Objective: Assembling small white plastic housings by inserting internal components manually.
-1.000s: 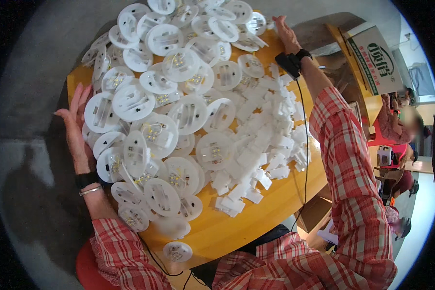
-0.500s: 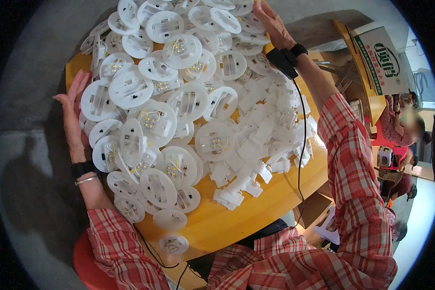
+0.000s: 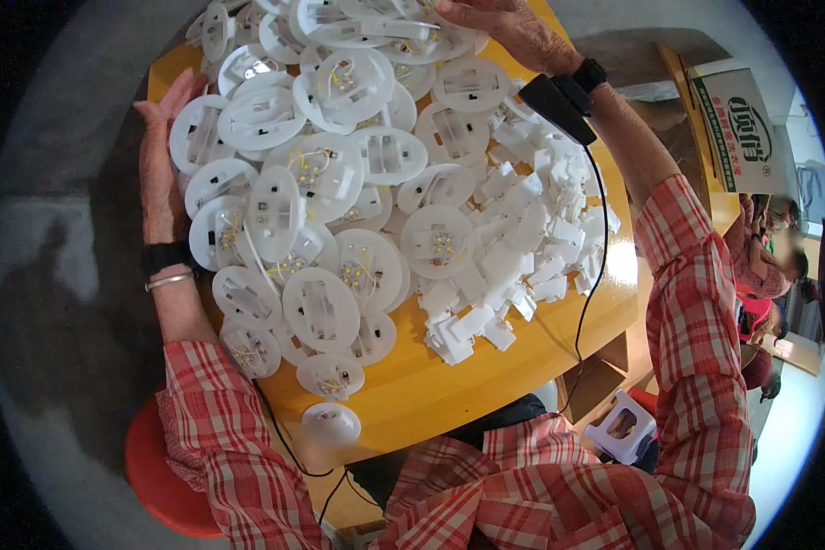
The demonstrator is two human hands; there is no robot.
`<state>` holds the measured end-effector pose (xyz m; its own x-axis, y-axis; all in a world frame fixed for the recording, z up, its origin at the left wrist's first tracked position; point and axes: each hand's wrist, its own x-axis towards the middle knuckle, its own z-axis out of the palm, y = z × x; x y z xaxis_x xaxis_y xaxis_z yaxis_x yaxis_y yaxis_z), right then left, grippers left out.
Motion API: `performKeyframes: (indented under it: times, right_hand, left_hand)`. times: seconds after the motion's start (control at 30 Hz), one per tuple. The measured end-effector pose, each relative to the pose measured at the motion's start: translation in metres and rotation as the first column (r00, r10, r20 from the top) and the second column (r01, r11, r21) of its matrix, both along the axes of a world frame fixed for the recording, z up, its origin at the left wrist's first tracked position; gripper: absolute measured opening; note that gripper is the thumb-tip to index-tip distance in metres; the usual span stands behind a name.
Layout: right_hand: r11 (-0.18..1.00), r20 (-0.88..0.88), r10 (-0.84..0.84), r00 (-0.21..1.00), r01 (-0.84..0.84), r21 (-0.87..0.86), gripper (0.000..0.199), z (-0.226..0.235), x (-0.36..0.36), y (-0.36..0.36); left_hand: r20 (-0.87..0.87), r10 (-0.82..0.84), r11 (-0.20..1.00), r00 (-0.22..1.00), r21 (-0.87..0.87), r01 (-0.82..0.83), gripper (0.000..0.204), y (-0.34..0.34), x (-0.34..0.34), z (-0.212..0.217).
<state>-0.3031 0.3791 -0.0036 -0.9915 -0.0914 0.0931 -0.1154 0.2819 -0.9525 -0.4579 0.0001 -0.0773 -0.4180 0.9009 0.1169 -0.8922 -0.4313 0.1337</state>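
A heap of round white plastic discs [image 3: 321, 307] covers the left and far parts of the yellow table; some show small lights and yellow wires, others black switches and slots. My left hand [image 3: 162, 151] is open along the heap's left edge, fingers stretched away from me, palm side toward the discs. At the far right of the heap, my right hand [image 3: 520, 35] is open, its fingers reaching left over the outer discs. Whether its fingertips touch them I cannot tell. Small white plastic covers [image 3: 513, 247] lie in a loose pile right of the discs.
A black device [image 3: 557, 107] is at my right wrist, its cable trailing over the table [image 3: 412, 403]. One disc [image 3: 331, 423] sits by the near edge. There is a red stool [image 3: 160, 467] at lower left, a white stool [image 3: 621, 426] at right, and a carton [image 3: 733, 128] with people beyond.
My right hand has turned from pointing away to pointing left across the far discs, which have shifted and bunched. My left hand stays beside the heap. The whole view has shifted somewhat.
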Motion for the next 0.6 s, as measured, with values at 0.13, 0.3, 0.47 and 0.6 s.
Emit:
performKeyframes:
  times: [0.13,0.3,0.47,0.6]
  right_hand:
    - [0.997,0.009,0.071,0.997,-0.071,0.018,0.035,0.008,0.0,-0.01]
    - [0.991,0.096,0.127,0.987,-0.121,-0.065,0.028,0.008,0.008,-0.038]
    - [0.999,0.03,0.045,0.999,-0.046,0.007,0.027,-0.009,0.009,-0.056]
    - [0.995,-0.005,0.049,0.999,-0.049,0.084,0.033,-0.019,0.013,-0.053]
  left_hand:
    - [-0.793,0.116,0.481,0.598,-0.482,-0.732,0.068,0.033,0.04,0.025]
    - [-0.806,0.107,0.461,0.583,-0.479,-0.747,0.061,0.033,0.044,0.032]
    - [-0.828,0.101,0.438,0.551,-0.46,-0.772,0.056,0.03,0.042,0.031]
    - [-0.831,0.14,0.493,0.538,-0.412,-0.766,0.045,0.023,0.035,0.022]
